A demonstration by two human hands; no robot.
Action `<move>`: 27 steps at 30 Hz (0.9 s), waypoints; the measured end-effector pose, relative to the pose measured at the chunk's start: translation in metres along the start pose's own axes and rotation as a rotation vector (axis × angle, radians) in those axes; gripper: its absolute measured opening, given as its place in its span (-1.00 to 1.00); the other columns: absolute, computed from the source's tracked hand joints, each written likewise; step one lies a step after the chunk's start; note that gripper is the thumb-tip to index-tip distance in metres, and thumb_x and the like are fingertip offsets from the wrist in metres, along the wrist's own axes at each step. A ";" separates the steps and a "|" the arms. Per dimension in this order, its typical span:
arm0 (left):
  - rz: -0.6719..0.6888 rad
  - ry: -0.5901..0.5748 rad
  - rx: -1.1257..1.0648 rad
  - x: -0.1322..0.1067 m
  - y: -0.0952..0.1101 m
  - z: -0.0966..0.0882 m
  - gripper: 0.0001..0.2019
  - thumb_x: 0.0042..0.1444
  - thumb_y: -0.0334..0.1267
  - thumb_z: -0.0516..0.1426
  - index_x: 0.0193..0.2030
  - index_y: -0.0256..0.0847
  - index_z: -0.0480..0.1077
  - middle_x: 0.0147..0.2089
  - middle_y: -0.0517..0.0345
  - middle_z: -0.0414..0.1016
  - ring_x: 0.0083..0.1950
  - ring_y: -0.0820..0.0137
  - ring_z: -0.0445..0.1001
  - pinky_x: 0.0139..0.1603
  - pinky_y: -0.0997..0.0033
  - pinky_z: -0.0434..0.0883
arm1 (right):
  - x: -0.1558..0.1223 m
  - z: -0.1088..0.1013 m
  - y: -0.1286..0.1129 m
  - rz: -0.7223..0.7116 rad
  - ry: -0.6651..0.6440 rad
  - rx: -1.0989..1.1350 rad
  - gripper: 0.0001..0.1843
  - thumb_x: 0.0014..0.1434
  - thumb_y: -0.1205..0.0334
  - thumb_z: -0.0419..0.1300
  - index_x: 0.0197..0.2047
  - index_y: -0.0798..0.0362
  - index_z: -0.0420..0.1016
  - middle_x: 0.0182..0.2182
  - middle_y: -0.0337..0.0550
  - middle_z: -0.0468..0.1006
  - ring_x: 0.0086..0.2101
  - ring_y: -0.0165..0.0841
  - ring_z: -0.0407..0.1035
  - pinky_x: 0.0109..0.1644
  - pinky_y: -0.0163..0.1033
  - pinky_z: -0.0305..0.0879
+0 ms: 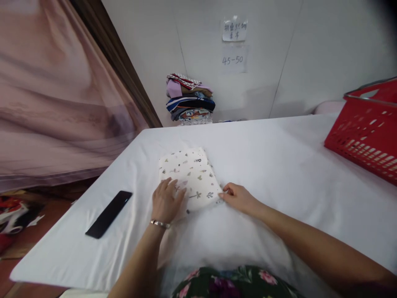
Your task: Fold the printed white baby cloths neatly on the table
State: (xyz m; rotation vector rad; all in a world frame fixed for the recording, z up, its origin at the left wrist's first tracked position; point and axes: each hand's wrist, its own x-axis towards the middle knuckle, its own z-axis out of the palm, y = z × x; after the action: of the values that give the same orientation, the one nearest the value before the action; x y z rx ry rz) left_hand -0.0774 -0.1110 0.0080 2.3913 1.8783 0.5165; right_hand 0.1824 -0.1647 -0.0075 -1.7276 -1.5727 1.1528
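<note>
A folded white cloth (pixel 194 171) with a small print of plants and animals lies on the white-covered table in front of me. My left hand (pixel 166 200), with a bracelet at the wrist, rests flat on its near left corner, fingers spread. At the near right corner, my right hand (pixel 237 198) pinches the cloth's edge between thumb and fingers. Layers of fabric show along the right side of the fold.
A black phone (pixel 108 214) lies on the white tablecloth (pixel 263 157) at left. At the right edge stands a red plastic basket (pixel 366 128). Behind the table rises a stack of folded fabrics (pixel 190 99) by the wall. A pink curtain (pixel 62 82) hangs at left.
</note>
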 end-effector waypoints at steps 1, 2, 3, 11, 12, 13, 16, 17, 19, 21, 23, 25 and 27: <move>0.088 -0.006 -0.013 -0.005 0.008 0.002 -0.55 0.06 -0.02 0.04 0.07 -0.13 0.27 0.20 0.01 0.19 0.23 0.12 0.08 0.17 0.03 0.11 | 0.000 0.001 0.001 -0.005 0.005 0.001 -0.66 0.04 -0.08 0.09 -0.30 0.04 0.35 -0.49 -0.25 0.44 -0.54 -0.47 0.24 -0.50 -0.37 0.08; 0.185 -0.020 -0.025 -0.010 0.018 0.004 -0.57 0.06 -0.04 0.05 0.06 -0.11 0.27 0.19 0.02 0.20 0.23 0.13 0.09 0.17 0.02 0.12 | 0.000 0.002 0.001 -0.017 0.012 0.007 -0.69 0.05 -0.06 0.09 -0.34 0.04 0.35 -0.51 -0.26 0.43 -0.55 -0.48 0.23 -0.50 -0.38 0.07; 0.280 -0.035 -0.036 -0.015 0.027 0.007 -0.58 0.06 -0.06 0.06 0.06 -0.11 0.27 0.19 0.03 0.20 0.23 0.14 0.10 0.17 0.02 0.12 | 0.001 0.004 0.002 -0.040 0.017 0.017 -0.72 0.06 -0.02 0.08 -0.37 0.04 0.34 -0.53 -0.28 0.42 -0.55 -0.49 0.21 -0.50 -0.38 0.06; 0.534 -0.009 -0.085 -0.021 0.066 0.027 -0.61 0.07 -0.20 0.08 0.07 -0.16 0.24 0.11 -0.04 0.28 0.14 0.20 0.22 0.10 0.08 0.22 | 0.009 0.015 0.018 -0.211 -0.001 0.179 -0.90 0.03 0.18 0.10 -0.40 0.03 0.34 -0.55 -0.36 0.36 -0.53 -0.51 0.19 -0.43 -0.41 0.11; 0.533 -0.004 -0.080 -0.019 0.067 0.026 -0.62 0.07 -0.21 0.07 0.06 -0.17 0.25 0.10 -0.04 0.30 0.13 0.20 0.23 0.10 0.10 0.23 | 0.008 0.014 0.020 -0.196 -0.030 0.222 -0.90 0.03 0.19 0.10 -0.37 0.03 0.35 -0.54 -0.36 0.36 -0.54 -0.52 0.18 -0.44 -0.41 0.11; 0.534 -0.002 -0.077 -0.017 0.069 0.025 -0.63 0.08 -0.23 0.06 0.05 -0.18 0.26 0.08 -0.03 0.32 0.12 0.22 0.24 0.09 0.12 0.25 | 0.008 0.013 0.020 -0.176 -0.066 0.268 -0.89 0.03 0.21 0.09 -0.34 0.03 0.36 -0.53 -0.36 0.37 -0.56 -0.52 0.18 -0.46 -0.41 0.11; 0.532 0.012 -0.086 -0.014 0.071 0.019 -0.68 0.10 -0.33 0.00 0.02 -0.19 0.29 0.02 0.00 0.38 0.07 0.26 0.30 0.05 0.17 0.29 | 0.008 0.006 0.019 -0.127 -0.130 0.372 -0.82 0.03 0.26 0.08 -0.25 0.06 0.37 -0.48 -0.32 0.42 -0.61 -0.55 0.17 -0.51 -0.42 0.12; 0.522 0.023 -0.096 -0.014 0.071 0.017 -0.68 0.11 -0.34 -0.02 0.02 -0.19 0.30 0.00 0.00 0.40 0.05 0.28 0.32 0.04 0.18 0.30 | 0.009 0.004 0.018 -0.113 -0.118 0.382 -0.81 0.03 0.29 0.08 -0.23 0.07 0.37 -0.48 -0.31 0.44 -0.62 -0.56 0.17 -0.51 -0.42 0.13; 0.497 0.040 -0.109 -0.014 0.070 0.016 -0.68 0.13 -0.34 -0.04 0.03 -0.20 0.30 -0.01 0.01 0.41 0.04 0.29 0.33 0.04 0.19 0.30 | 0.009 0.000 0.014 -0.070 -0.080 0.387 -0.84 0.04 0.31 0.06 -0.26 0.10 0.37 -0.48 -0.27 0.47 -0.64 -0.57 0.17 -0.54 -0.43 0.13; 0.496 0.026 -0.104 -0.014 0.069 0.017 -0.68 0.14 -0.32 -0.04 0.04 -0.20 0.29 0.03 0.00 0.39 0.08 0.28 0.30 0.07 0.17 0.28 | 0.008 -0.003 0.011 -0.010 -0.091 0.419 -0.88 0.09 0.28 0.03 -0.34 0.12 0.36 -0.45 -0.21 0.51 -0.66 -0.58 0.19 -0.60 -0.44 0.09; 0.526 -0.016 -0.081 -0.015 0.069 0.020 -0.67 0.12 -0.33 -0.03 0.03 -0.20 0.31 0.06 0.00 0.37 0.11 0.26 0.27 0.09 0.14 0.25 | 0.008 -0.005 0.009 0.039 -0.136 0.481 -0.81 0.13 0.20 0.00 -0.37 0.13 0.35 -0.39 -0.13 0.53 -0.65 -0.56 0.25 -0.65 -0.44 0.04; 0.547 -0.043 -0.060 -0.016 0.071 0.022 -0.68 0.10 -0.35 -0.01 0.01 -0.19 0.33 0.05 0.01 0.37 0.11 0.25 0.27 0.09 0.13 0.25 | 0.007 -0.006 0.008 0.062 -0.148 0.480 -0.76 0.15 0.15 -0.01 -0.37 0.13 0.35 -0.37 -0.10 0.54 -0.64 -0.54 0.28 -0.67 -0.44 0.03; 0.532 -0.035 -0.069 -0.016 0.072 0.022 -0.69 0.09 -0.36 -0.01 -0.01 -0.18 0.34 0.02 0.03 0.40 0.07 0.27 0.30 0.06 0.15 0.28 | 0.006 -0.006 0.008 0.058 -0.136 0.362 -0.78 0.14 0.17 0.01 -0.40 0.12 0.36 -0.44 -0.15 0.54 -0.66 -0.55 0.27 -0.65 -0.44 0.07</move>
State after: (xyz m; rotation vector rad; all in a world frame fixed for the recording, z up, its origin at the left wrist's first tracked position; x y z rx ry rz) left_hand -0.0069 -0.1417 0.0018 2.8193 1.1684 0.5464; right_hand 0.1917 -0.1597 -0.0130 -1.4890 -1.2954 1.5067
